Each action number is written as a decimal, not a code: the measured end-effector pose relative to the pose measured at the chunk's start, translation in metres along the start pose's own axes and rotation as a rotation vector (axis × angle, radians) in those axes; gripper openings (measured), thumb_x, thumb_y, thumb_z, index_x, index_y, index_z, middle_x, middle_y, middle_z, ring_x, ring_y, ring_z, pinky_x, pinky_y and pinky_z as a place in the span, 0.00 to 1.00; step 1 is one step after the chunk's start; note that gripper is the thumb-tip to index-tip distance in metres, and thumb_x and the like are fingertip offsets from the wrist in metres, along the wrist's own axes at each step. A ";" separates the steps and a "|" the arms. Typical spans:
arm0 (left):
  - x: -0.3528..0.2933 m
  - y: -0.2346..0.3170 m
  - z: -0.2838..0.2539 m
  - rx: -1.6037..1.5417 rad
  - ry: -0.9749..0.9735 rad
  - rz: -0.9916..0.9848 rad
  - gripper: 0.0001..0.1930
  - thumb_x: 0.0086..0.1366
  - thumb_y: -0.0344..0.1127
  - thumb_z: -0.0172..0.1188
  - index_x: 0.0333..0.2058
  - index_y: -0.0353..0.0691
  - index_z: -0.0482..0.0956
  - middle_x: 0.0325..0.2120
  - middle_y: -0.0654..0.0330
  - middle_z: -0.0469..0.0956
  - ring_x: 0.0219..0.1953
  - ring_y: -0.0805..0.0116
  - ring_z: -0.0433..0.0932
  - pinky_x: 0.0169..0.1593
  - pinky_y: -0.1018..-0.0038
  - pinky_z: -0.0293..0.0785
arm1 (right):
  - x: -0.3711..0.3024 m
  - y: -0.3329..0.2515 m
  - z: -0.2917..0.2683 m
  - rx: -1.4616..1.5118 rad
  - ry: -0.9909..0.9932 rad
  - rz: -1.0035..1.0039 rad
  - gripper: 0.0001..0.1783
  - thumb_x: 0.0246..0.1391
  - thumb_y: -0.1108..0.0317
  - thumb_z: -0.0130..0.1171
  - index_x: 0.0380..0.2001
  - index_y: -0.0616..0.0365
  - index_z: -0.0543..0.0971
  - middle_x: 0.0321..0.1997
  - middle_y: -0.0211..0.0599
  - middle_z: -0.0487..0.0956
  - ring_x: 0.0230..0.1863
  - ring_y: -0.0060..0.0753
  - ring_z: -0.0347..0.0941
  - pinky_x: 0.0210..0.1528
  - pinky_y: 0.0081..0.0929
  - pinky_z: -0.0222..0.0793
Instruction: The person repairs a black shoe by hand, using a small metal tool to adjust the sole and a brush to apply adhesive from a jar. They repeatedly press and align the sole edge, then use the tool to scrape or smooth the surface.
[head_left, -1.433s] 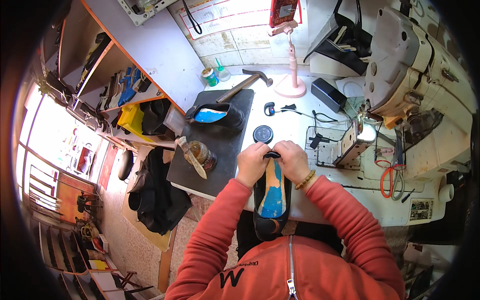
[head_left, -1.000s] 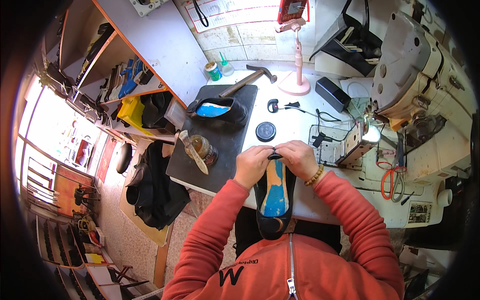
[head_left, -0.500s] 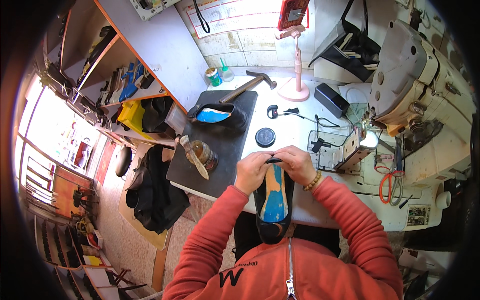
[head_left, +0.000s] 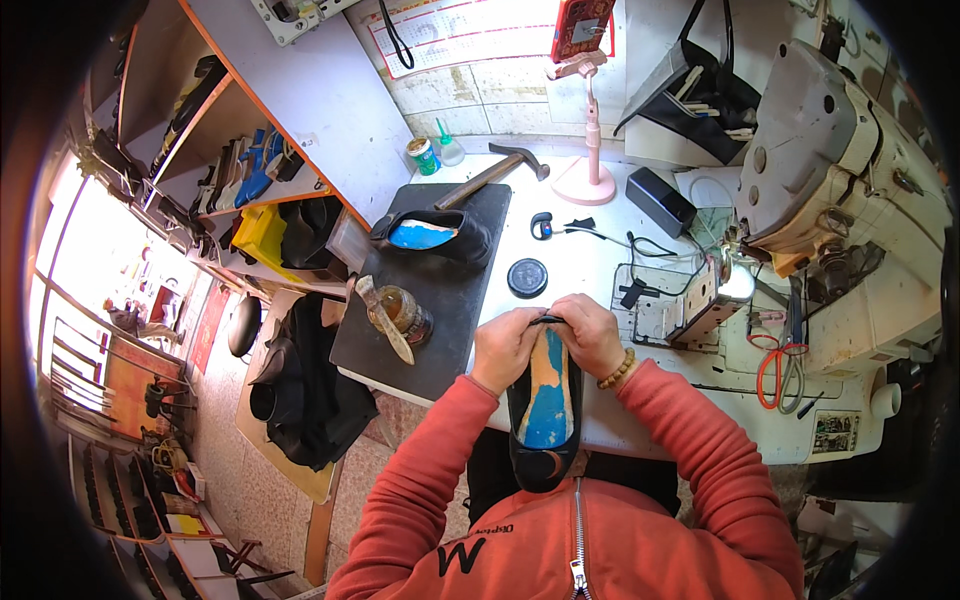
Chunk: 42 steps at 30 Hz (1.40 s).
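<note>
A black shoe (head_left: 547, 400) with a worn blue and tan inside lies along my front at the table edge, its heel end against my jacket. My left hand (head_left: 508, 347) grips the far end of its opening, fingers curled at the rim. Opposite it, my right hand (head_left: 588, 335) is closed on the same end, thumbs close together. A second black shoe (head_left: 465, 240) with a blue inside rests on the dark mat (head_left: 390, 360). Beside it stands a glass jar (head_left: 405, 315) with a brush (head_left: 385, 318) laid across its top. Just beyond my hands is a round black lid (head_left: 528, 278).
A hammer (head_left: 490, 178) lies at the back of the mat. A pink phone stand (head_left: 590, 150) and a black box (head_left: 661, 200) stand farther back. On the right are a sewing machine (head_left: 810, 160) and red-handled scissors (head_left: 770, 375). A shelf (head_left: 260, 190) holds shoes at left.
Both hands keep their hold on the shoe's far end, the fingers shifting slightly and the rim there sitting a little lower. The view has moved slightly.
</note>
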<state>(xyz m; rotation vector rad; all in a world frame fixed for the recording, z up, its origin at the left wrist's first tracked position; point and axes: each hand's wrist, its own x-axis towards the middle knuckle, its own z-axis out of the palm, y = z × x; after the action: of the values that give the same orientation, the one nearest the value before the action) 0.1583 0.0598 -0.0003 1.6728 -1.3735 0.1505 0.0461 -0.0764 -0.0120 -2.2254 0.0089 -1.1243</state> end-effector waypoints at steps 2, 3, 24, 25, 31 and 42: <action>0.000 -0.001 0.000 0.013 -0.009 0.004 0.08 0.58 0.23 0.60 0.38 0.35 0.79 0.31 0.50 0.80 0.31 0.53 0.81 0.34 0.70 0.76 | 0.000 0.002 0.001 -0.009 -0.005 -0.009 0.12 0.45 0.77 0.63 0.35 0.57 0.76 0.34 0.39 0.78 0.36 0.45 0.76 0.36 0.35 0.73; 0.000 -0.002 0.000 0.019 -0.013 0.006 0.08 0.58 0.23 0.60 0.38 0.35 0.79 0.31 0.50 0.80 0.31 0.53 0.81 0.34 0.70 0.76 | 0.000 0.003 0.001 -0.010 -0.009 -0.012 0.12 0.45 0.77 0.63 0.35 0.57 0.76 0.34 0.39 0.78 0.36 0.45 0.76 0.36 0.35 0.73; 0.008 -0.003 -0.003 0.078 -0.048 0.023 0.11 0.55 0.30 0.66 0.38 0.39 0.78 0.32 0.54 0.80 0.33 0.54 0.80 0.35 0.68 0.76 | -0.002 0.010 -0.004 0.013 -0.068 -0.012 0.15 0.44 0.76 0.63 0.39 0.57 0.76 0.38 0.41 0.78 0.40 0.45 0.77 0.39 0.35 0.75; 0.009 -0.002 -0.002 0.081 -0.046 0.029 0.11 0.54 0.30 0.67 0.37 0.39 0.78 0.32 0.55 0.80 0.33 0.55 0.80 0.35 0.68 0.76 | -0.002 0.010 -0.005 0.009 -0.070 -0.012 0.15 0.44 0.76 0.62 0.39 0.57 0.76 0.39 0.41 0.78 0.40 0.46 0.77 0.40 0.35 0.75; 0.018 0.001 -0.001 0.127 -0.036 0.096 0.11 0.52 0.30 0.68 0.34 0.39 0.79 0.33 0.57 0.81 0.34 0.57 0.81 0.36 0.69 0.77 | -0.004 0.008 -0.005 0.014 -0.071 0.045 0.14 0.44 0.76 0.62 0.37 0.57 0.75 0.38 0.41 0.78 0.40 0.46 0.76 0.40 0.36 0.74; 0.020 0.002 -0.003 0.139 -0.048 0.105 0.11 0.50 0.28 0.69 0.34 0.37 0.80 0.35 0.55 0.82 0.35 0.57 0.82 0.38 0.70 0.78 | -0.006 0.007 -0.004 -0.027 -0.075 0.057 0.13 0.44 0.75 0.62 0.36 0.56 0.75 0.38 0.39 0.77 0.40 0.44 0.76 0.39 0.34 0.75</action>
<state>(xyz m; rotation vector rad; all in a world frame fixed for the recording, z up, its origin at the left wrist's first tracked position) 0.1653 0.0481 0.0141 1.7282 -1.5177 0.2728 0.0411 -0.0829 -0.0184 -2.2753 0.0562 -1.0152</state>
